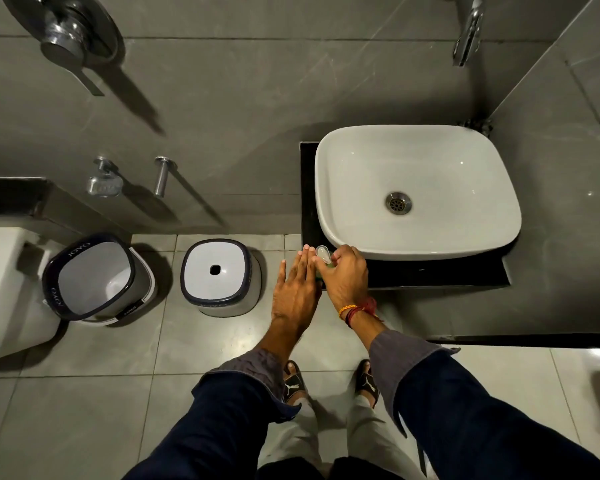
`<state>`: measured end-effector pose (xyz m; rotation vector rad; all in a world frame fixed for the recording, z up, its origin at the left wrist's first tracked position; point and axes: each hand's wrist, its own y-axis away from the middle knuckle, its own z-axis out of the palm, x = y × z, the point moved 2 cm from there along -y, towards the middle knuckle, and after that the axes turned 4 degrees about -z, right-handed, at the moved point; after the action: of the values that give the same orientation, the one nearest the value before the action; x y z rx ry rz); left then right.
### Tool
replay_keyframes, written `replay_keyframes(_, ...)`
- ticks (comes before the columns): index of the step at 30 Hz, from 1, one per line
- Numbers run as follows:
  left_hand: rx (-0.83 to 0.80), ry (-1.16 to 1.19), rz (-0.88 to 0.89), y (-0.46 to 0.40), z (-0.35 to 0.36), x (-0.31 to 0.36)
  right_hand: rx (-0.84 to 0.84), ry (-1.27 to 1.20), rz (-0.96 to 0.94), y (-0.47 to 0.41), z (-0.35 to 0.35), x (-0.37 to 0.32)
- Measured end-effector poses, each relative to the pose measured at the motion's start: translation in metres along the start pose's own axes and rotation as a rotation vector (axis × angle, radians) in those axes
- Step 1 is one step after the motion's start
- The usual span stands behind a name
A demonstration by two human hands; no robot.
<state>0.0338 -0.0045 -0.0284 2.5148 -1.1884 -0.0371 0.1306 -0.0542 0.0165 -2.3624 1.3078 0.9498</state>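
Note:
A soap dispenser with a clear pump head (323, 252) and a green body stands on the near left corner of the black counter (430, 275), beside the white basin (416, 192). My right hand (345, 277) rests on top of it, fingers curled over the pump head. My left hand (297, 292) is held flat with straight fingers right next to the dispenser, fingertips near the spout. Most of the bottle is hidden by both hands.
A chrome tap (468, 32) juts from the wall above the basin. On the floor to the left stand a white stool with a centre hole (219, 275) and a tilted white bucket (94, 278). A toilet (4, 289) is at far left.

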Motion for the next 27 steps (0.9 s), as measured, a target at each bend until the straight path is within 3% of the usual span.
replay_keyframes(7, 0.012, 0.031, -0.001, 0.001, -0.002, 0.001, -0.087, 0.014, -0.259, 0.000, -0.005, -0.001)
replay_keyframes(13, 0.011, 0.037, -0.013, -0.001, -0.001, 0.001, -0.080, 0.133, -0.141, -0.009, -0.004, 0.000)
replay_keyframes(20, 0.013, 0.046, 0.002, 0.000, 0.000, 0.001, -0.111, 0.022, -0.259, -0.001, -0.006, 0.003)
replay_keyframes(27, 0.017, 0.035, -0.007, 0.000, -0.002, 0.001, -0.089, 0.121, -0.127, -0.007, -0.006, -0.002)
